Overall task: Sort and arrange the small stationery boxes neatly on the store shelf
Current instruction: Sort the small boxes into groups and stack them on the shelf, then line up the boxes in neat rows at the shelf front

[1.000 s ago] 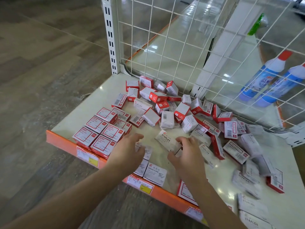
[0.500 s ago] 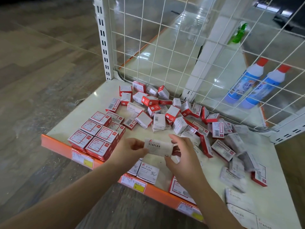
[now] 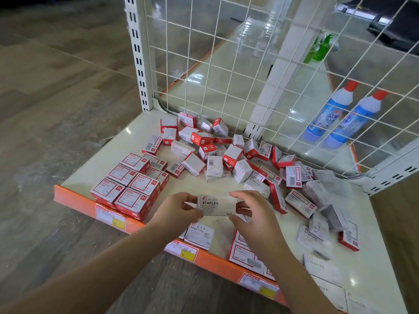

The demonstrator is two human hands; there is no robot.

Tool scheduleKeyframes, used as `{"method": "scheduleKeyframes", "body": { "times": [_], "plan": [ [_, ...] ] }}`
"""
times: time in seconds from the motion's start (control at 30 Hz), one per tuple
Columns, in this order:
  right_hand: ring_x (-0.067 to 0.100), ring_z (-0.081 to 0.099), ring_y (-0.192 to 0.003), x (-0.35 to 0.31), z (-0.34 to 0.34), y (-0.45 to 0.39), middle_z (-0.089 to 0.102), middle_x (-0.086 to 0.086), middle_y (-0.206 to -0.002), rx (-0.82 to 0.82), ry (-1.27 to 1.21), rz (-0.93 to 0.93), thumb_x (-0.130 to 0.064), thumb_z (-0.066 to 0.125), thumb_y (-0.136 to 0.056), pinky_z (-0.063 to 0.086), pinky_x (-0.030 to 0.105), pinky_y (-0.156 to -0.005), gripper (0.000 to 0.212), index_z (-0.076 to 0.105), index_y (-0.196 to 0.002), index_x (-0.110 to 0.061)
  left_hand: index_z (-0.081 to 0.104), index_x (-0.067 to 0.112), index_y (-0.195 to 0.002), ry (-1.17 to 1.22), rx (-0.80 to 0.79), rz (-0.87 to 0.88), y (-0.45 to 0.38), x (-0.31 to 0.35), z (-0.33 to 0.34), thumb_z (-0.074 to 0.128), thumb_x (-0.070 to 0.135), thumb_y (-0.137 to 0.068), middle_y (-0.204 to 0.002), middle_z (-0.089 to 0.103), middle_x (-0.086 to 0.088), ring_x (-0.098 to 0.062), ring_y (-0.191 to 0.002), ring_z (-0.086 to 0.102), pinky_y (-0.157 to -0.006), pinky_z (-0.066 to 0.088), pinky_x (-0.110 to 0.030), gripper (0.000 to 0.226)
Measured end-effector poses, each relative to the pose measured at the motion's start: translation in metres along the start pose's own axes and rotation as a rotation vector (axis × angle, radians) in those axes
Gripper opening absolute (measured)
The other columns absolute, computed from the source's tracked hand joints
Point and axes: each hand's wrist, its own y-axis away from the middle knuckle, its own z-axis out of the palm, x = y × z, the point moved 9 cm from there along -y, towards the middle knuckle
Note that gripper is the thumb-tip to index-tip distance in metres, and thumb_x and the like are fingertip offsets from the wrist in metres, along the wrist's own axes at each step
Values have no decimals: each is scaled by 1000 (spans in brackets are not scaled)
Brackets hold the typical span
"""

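Head view: left hand (image 3: 175, 211), right hand (image 3: 251, 214) fingers pinching flat rectangular cardboard staples box (image 3: 216, 205); glossy shelf (image 3: 95, 173) below.

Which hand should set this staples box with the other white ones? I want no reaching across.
Probably the right hand: the white staples boxes lie on its side, while the left hand sits by the red stack.

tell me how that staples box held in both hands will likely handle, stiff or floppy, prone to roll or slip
The staples box looks like stiff printed card with sharp, uncrushed edges, so it probably keeps its shape. Its flat faces suggest it will slide rather than roll. The left hand and right hand pinch only its ends, so it seems light, though staples may make it dense.
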Motion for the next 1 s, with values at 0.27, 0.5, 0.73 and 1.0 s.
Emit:
{"method": "scheduleKeyframes", "body": {
  "times": [0.27, 0.5, 0.73, 1.0],
  "plan": [
    [0, 48, -103, 13, -6, 7, 45, -16, -114, 13, -38, 27, -15, 63, -86, 40, -1, -74, 40, 51, -123, -25, 55, 22, -103, -41, -28, 14, -3, 2, 7, 57, 21, -91, -91, 66, 2, -12, -81, 61, -81, 54, -35, 12],
    [3, 50, -107, 42, -28, 23, 49, -11, -115, 65, -76, 96, -15, 64, -85, 43, 4, -78, 41, 52, -123, -23, 56, 18, -113, -277, -33, 92, 1, 9, 29, 53, 16, -91, -84, 57, 9, -8, -73, 55, -61, 46, -17, 22],
    [5, 51, -108, 85, -55, 52, 51, -14, -120, 99, -50, 246, -17, 66, -84, 47, 12, -84, 41, 52, -121, -29, 55, 22, -113, -501, -54, 177, 6, 29, 76, 52, 21, -92, -95, 56, 9, -7, -84, 57, -70, 51, -21, 22],
    [6, 55, -100, 129, -103, 98, 55, -4, -123, 210, -31, 390, -11, 63, -86, 49, 20, -89, 40, 52, -124, -21, 52, 30, -121, -760, -178, 399, 29, 56, 150, 50, 29, -93, -129, 50, 10, -10, -115, 47, -98, 40, -25, 29]
  ]
}}
